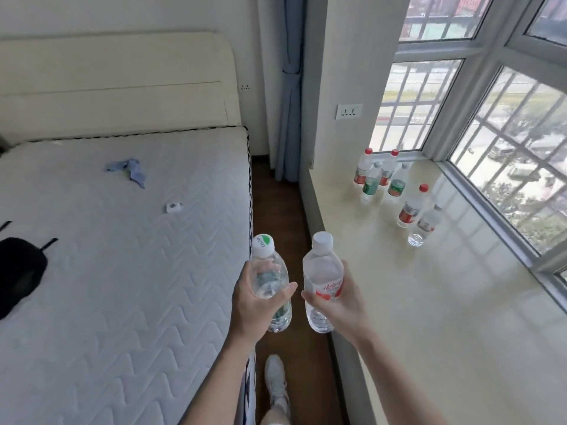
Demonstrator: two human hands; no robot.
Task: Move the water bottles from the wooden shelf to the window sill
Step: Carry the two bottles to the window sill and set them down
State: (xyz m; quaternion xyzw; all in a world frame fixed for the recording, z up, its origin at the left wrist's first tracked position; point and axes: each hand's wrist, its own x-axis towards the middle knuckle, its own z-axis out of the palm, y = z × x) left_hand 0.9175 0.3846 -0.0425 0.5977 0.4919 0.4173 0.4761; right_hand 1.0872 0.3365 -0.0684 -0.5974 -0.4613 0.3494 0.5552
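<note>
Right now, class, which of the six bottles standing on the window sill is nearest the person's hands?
The clear-capped bottle at the row's near end, beside a red-capped bottle; the rest stand farther back.

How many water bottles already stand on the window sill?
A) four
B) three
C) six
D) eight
C. Six bottles stand on the window sill: a far group of four and a nearer pair. Two more are held, one in the left hand and one in the right hand.

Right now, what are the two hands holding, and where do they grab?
The left hand grips a clear plastic bottle with a green-and-white cap around its middle. The right hand grips a clear plastic bottle with a white cap and red label around its middle.
</note>
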